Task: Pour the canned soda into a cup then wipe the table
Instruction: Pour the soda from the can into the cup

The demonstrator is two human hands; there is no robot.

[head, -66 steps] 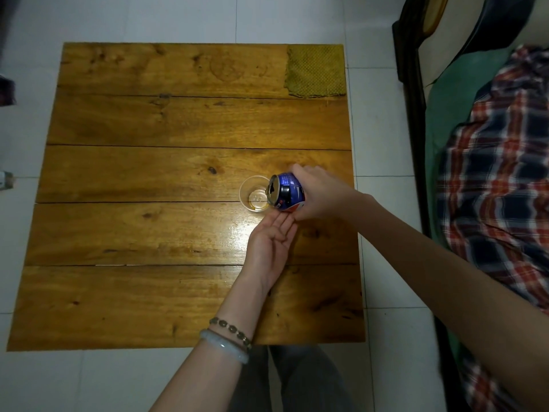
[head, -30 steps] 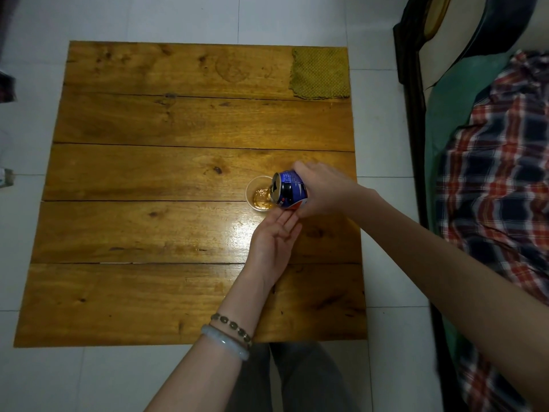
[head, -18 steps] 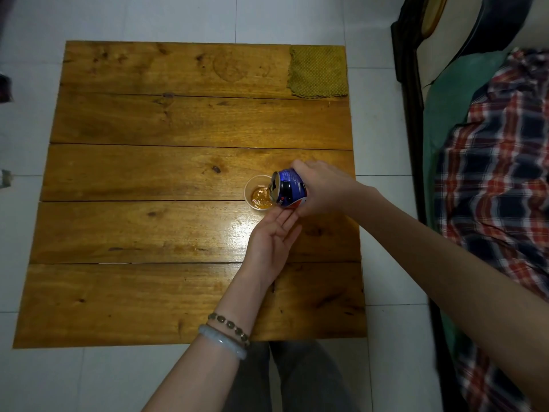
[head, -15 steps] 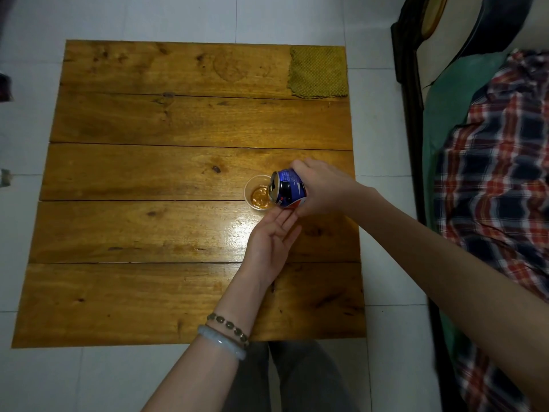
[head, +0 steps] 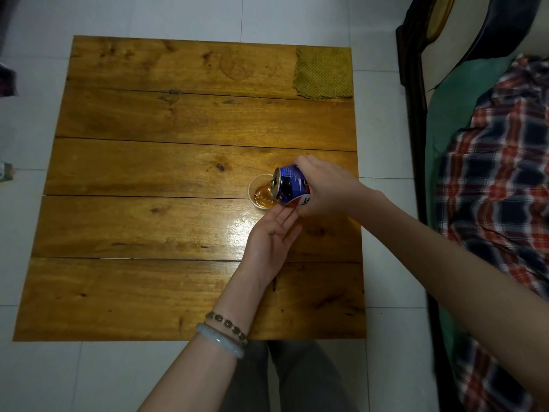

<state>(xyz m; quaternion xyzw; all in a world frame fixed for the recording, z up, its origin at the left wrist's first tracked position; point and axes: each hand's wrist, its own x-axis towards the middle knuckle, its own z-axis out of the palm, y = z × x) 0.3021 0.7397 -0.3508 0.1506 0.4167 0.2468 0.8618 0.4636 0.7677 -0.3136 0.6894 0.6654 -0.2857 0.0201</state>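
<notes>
My right hand (head: 323, 188) grips a blue soda can (head: 291, 187), tipped on its side with its mouth over a small clear cup (head: 259, 194). Amber soda runs from the can into the cup, which stands on the wooden table (head: 148, 227) right of centre and holds brown liquid. My left hand (head: 271, 242) lies palm up with straight fingers, its fingertips just under the can and beside the cup. A yellow-green cloth (head: 323, 74) lies flat at the table's far right corner.
A bed or couch with a dark frame (head: 416, 114), green sheet and plaid cloth (head: 499, 173) runs along the right side. White tiled floor (head: 383, 114) surrounds the table. My legs (head: 297, 379) are at the table's near edge.
The cup has gone from nearly empty to holding amber soda. The can stays tipped in my right hand. My left hand has kept its place below it.
</notes>
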